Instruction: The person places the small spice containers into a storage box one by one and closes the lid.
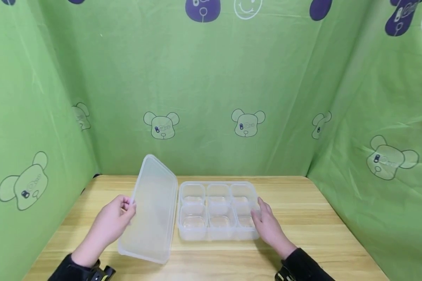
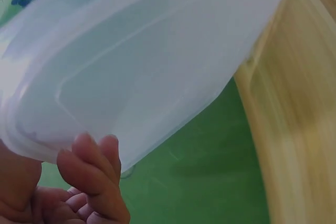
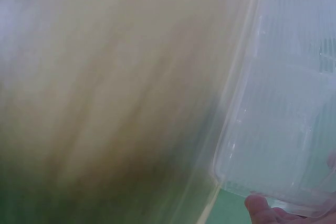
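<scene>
A clear plastic box [image 1: 218, 234] with several square compartments sits on the wooden table, and no contents show in them. My left hand [image 1: 114, 218] pinches the long left edge of a translucent rectangular lid [image 1: 151, 214], which stands tilted just left of the box. In the left wrist view the lid [image 2: 142, 72] slants up from my fingers [image 2: 92, 169]. Against the right end of the box rests my right hand [image 1: 269, 228], its thumb and fingers extended along the wall. From the right wrist, a fingertip [image 3: 256, 205] shows at the lower end of the box [image 3: 278, 114].
The table [image 1: 302, 218] has a light wood grain. Green cloth with bear-face prints [image 1: 204, 78] hangs behind it and along both sides. Dark sleeves [image 1: 302, 265] and wrist straps cover my wrists.
</scene>
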`<state>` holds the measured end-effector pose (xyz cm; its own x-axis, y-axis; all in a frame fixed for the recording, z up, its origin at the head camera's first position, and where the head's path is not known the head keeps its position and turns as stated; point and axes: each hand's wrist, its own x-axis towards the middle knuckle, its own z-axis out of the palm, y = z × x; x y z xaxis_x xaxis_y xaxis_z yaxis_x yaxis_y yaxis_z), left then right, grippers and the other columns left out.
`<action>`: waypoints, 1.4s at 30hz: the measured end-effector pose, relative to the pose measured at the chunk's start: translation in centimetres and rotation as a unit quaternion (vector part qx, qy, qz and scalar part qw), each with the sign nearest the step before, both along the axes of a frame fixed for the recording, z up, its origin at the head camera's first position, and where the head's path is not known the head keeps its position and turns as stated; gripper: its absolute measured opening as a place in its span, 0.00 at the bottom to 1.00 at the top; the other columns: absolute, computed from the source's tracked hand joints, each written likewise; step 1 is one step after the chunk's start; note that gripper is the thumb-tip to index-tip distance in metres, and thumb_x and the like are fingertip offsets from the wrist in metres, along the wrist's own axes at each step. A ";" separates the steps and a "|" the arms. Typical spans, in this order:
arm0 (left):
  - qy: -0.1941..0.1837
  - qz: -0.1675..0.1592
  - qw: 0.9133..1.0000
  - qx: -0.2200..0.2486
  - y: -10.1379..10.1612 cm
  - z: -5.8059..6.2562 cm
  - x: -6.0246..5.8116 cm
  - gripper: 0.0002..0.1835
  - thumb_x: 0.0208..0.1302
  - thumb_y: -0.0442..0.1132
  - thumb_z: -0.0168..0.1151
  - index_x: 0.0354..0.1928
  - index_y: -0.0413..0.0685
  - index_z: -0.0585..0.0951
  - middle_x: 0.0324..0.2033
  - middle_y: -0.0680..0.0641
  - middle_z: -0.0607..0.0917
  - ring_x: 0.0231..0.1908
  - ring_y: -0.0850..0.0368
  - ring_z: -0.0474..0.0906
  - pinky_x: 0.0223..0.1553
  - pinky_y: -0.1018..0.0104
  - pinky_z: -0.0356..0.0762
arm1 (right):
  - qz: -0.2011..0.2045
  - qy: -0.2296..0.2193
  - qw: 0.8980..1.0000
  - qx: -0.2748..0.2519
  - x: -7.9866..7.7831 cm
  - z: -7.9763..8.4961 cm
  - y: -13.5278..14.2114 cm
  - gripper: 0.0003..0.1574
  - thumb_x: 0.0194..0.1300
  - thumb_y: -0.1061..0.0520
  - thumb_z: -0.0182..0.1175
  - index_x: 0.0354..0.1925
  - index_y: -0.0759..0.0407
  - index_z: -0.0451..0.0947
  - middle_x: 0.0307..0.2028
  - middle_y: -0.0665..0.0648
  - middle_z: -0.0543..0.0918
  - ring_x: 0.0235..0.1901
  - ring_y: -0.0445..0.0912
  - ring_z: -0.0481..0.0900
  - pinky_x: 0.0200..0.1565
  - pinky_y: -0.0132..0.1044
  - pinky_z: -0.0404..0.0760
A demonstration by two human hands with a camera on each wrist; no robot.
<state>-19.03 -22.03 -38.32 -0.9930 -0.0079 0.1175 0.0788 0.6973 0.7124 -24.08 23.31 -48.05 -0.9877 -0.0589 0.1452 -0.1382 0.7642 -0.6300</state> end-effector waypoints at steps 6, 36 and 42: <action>0.056 0.000 0.998 -0.041 0.9 0.8 0.3 0.10 0.73 0.41 0.55 0.45 0.40 0.75 0.32 0.49 0.81 0.26 0.59 0.75 0.28 0.65 0.76 | 0.000 0.007 1.000 0.001 -0.1 -0.1 0.0 0.40 0.80 0.53 0.45 0.76 0.73 0.43 0.72 0.77 0.52 0.69 0.71 0.58 0.68 0.63 0.57; 0.502 -0.113 0.836 -0.191 6.5 0.5 -3.9 0.08 0.53 0.28 0.61 0.36 0.38 0.77 0.30 0.45 0.81 0.27 0.54 0.79 0.25 0.64 0.83 | 0.001 0.006 1.000 0.006 0.0 -0.1 -0.1 0.41 0.80 0.53 0.46 0.76 0.73 0.42 0.73 0.77 0.52 0.69 0.70 0.58 0.69 0.63 0.57; 0.527 -0.137 0.807 -0.230 7.2 -0.6 -5.5 0.07 0.63 0.30 0.48 0.37 0.38 0.77 0.31 0.45 0.82 0.28 0.52 0.80 0.22 0.66 0.82 | 0.001 0.009 1.000 0.006 0.1 -0.1 0.0 0.40 0.80 0.53 0.46 0.76 0.74 0.42 0.72 0.77 0.52 0.69 0.70 0.58 0.69 0.63 0.57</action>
